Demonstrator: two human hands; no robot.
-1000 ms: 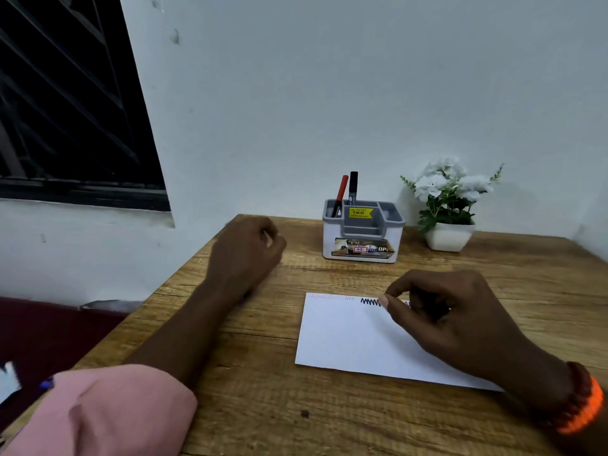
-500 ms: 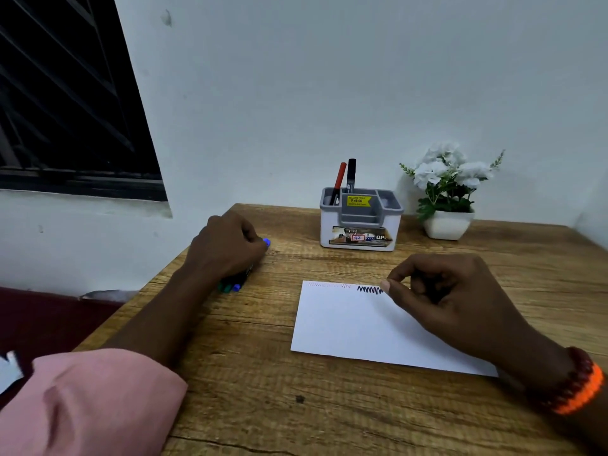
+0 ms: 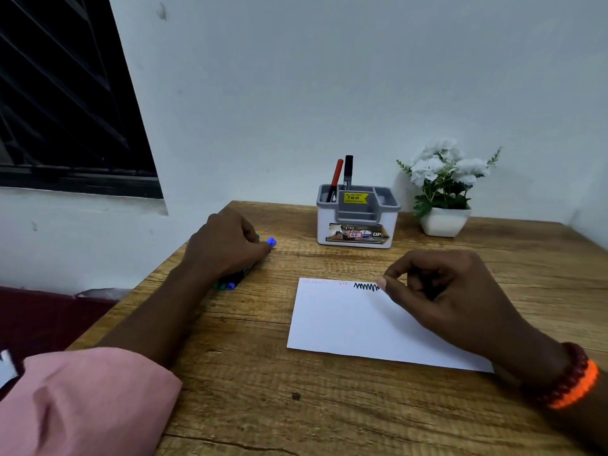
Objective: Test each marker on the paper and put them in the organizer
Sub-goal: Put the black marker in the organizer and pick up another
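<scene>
Closest to me, my pink sleeve covers my left arm at the near left corner of the wooden table. On my right wrist sits an orange and dark red bracelet, just off the near right corner of the paper.

The paper lies flat on the table in front of me, and I take it as my landmark. My right hand rests over its right part, fingers curled, thumb and forefinger pinched together at the far edge; I cannot tell whether anything is held between them. Just left of that fingertip, along the paper's far edge, runs a dark zigzag scribble, and further left along the same edge a faint red scribble.

Left of the paper and a little further away, my left hand lies on the table with its fingers curled round a blue marker, whose end pokes out past my knuckles. Another blue tip and a green marker show under the heel of that hand.

Beyond the paper's far edge stands the organizer, grey and white with a yellow price sticker. A red marker and a black marker stand upright in its back left compartment. Right of the organizer, a white pot of white flowers stands near the wall. Far to the left of the paper, a dark window is set in that wall.
</scene>
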